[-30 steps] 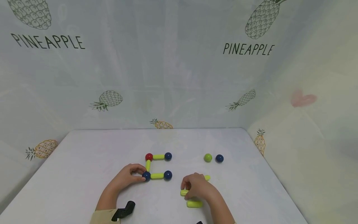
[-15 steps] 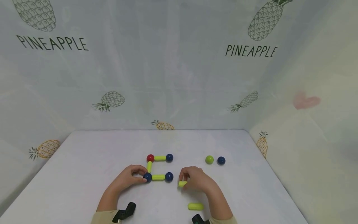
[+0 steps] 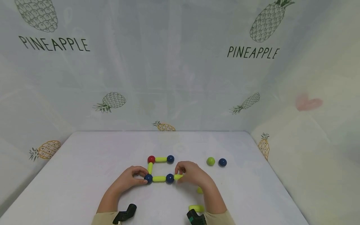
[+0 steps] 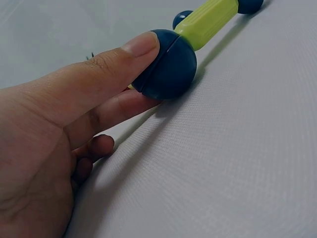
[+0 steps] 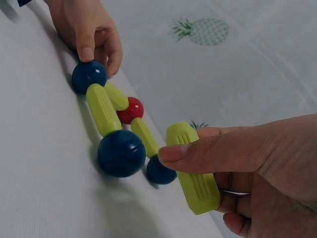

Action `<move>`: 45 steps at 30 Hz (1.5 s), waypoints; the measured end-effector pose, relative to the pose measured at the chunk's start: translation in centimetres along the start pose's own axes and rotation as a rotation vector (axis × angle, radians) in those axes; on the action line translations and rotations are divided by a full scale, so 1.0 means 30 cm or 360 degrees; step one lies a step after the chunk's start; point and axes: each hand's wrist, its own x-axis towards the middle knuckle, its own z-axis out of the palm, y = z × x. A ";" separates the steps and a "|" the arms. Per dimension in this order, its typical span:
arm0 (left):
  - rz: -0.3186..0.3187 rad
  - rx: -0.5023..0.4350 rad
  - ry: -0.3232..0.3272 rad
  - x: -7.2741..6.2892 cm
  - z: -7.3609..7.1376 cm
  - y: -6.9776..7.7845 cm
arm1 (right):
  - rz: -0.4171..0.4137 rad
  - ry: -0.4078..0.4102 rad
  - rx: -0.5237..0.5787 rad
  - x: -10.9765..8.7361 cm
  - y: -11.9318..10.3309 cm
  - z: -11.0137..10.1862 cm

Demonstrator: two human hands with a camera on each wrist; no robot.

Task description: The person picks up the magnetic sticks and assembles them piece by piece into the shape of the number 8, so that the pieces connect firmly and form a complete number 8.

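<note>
The left hand point(image 3: 129, 177) pinches a glossy blue corner ball point(image 3: 149, 179); a red ball point(image 3: 151, 159) sits at its 12 o'clock, linked by a rod point(image 3: 150, 168). Thumb and fingers of the right hand point(image 3: 192, 173) pinch a grooved, faceted lime rod point(image 5: 198, 191) at 3 o'clock of the blue end ball point(image 3: 170, 178). From the head they seem to meet; the right wrist view shows a gap. The left wrist view reveals the corner ball's seam. "PINEAPPLE" marks the backdrop point(image 3: 157, 68) at 10 and 2 o'clock.
</note>
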 end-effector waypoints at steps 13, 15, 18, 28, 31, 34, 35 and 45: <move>-0.0016 0.0006 0.0006 -0.001 -0.001 -0.004 | 0.0046 0.0143 0.0149 0.071 -0.026 0.028; -0.0013 0.0000 0.0003 -0.001 -0.001 -0.001 | 0.0053 0.0162 0.0164 0.078 -0.025 0.034; -0.0016 0.0000 0.0007 -0.004 -0.002 -0.001 | 0.0066 0.0195 0.0205 0.090 -0.022 0.047; 0.0020 0.0023 -0.0002 -0.002 -0.002 -0.009 | 0.0069 0.0323 0.0368 0.125 0.000 0.097; 0.0016 0.0026 -0.0003 -0.001 -0.003 -0.006 | 0.0048 0.0348 0.0406 0.137 0.010 0.108; 0.0014 0.0024 -0.0013 0.002 -0.004 -0.004 | 0.0042 0.0357 0.0463 0.145 0.017 0.117; 0.0016 0.0022 -0.0016 0.003 -0.004 -0.004 | 0.0043 0.0360 0.0481 0.148 0.019 0.120; 0.0014 0.0029 -0.0008 0.003 -0.004 -0.009 | 0.0067 0.0437 0.0649 0.158 0.035 0.137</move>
